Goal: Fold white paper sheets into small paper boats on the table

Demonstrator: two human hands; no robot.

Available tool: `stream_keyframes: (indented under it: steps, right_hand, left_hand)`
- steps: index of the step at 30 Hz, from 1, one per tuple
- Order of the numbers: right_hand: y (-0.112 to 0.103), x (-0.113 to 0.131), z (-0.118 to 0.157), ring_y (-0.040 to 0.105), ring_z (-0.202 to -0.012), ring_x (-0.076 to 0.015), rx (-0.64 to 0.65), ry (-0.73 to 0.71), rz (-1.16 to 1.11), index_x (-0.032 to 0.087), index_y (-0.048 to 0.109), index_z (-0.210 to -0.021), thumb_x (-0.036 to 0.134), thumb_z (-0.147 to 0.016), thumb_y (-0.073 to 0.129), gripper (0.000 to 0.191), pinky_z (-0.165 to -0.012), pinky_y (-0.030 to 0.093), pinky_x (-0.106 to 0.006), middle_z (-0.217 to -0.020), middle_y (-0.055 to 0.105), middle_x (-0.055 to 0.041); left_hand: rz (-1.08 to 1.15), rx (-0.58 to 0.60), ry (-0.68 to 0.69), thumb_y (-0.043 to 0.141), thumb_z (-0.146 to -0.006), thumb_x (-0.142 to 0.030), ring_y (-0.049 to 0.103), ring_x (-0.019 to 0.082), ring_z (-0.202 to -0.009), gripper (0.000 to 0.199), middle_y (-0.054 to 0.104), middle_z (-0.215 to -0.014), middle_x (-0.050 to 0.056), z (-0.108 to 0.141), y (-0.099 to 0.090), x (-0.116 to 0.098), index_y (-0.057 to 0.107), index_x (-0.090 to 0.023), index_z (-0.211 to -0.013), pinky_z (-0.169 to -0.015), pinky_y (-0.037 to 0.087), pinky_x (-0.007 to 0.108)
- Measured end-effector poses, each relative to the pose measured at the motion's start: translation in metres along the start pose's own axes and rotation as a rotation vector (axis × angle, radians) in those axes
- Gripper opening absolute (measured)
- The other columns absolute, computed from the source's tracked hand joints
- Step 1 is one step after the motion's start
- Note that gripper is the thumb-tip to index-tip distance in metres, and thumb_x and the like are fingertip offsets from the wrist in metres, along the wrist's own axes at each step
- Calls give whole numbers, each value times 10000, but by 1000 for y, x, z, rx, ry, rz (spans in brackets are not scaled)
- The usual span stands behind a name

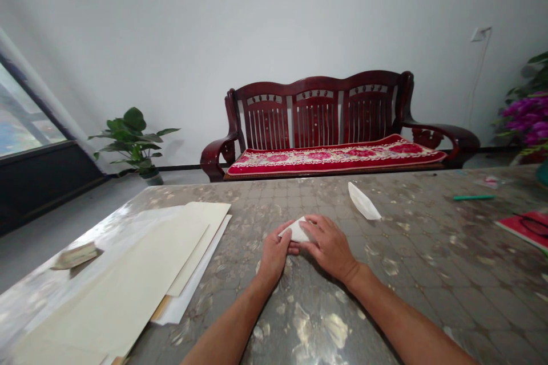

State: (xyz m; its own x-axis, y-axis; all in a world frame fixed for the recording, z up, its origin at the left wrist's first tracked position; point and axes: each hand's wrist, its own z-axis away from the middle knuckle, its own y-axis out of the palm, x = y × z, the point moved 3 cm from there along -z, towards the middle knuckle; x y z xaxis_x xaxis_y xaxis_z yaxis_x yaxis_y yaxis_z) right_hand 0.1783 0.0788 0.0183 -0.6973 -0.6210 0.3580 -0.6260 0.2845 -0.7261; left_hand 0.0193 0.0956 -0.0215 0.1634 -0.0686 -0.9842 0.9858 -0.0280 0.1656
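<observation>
So, what do the hands do at this moment?

Both hands are close together on the counter (428,262), and between them lies a folded white paper (296,231). The left hand (274,254) holds its left side, and the right hand (329,248) lies over its right end.

And the fingers, how far are they open?

They are almost closed. The left fingers (283,235) curl against the paper, and the right fingers (312,226), a little spread, press on top of it. Both hands have hold of this one paper only.

Is there other paper near them?

Yes. A second folded white paper (363,201) lies just ahead of the hands, not touching them. On the left part of the counter is a stack of cream paper sheets (115,279), and beside it a small beige packet (75,255), but I cannot tell well what this is.

What else can you see?

On the right are a green pen (473,197) and a red book (524,229) with eyeglasses (533,225) on it. Behind the counter stands a dark red wooden bench (317,111) with a red cushion (334,158), and a potted green plant (132,140) stands on the floor.
</observation>
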Motion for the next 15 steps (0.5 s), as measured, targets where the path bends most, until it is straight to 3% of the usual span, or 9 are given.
stream_keyframes:
  steps: [5,9,15]
  right_hand:
    - [14,-8,4,513,-1259,-242,119,51,-109,213,547,-1333,185,-882,552,452,-1070,428,-429,-1363,561,-116]
    - [19,-14,6,504,-1292,-237,133,91,-193,213,520,-1366,221,-908,537,458,-1091,415,-444,-1394,549,-124]
    - [17,-11,4,550,-1248,-232,128,156,-276,215,574,-1315,276,-926,547,396,-1069,439,-422,-1347,593,-118]
  left_hand:
    - [-68,77,74,606,-825,-470,691,179,-783,523,733,-934,72,2,-1,-5,617,-117,-1210,-700,583,291]
    - [-115,162,121,589,-847,-431,659,205,-959,594,681,-1141,105,4,1,-7,491,-134,-1352,-834,563,337]
    - [-153,211,208,603,-819,-303,635,201,-1042,605,647,-1218,110,4,4,-4,423,-139,-1373,-968,493,358]
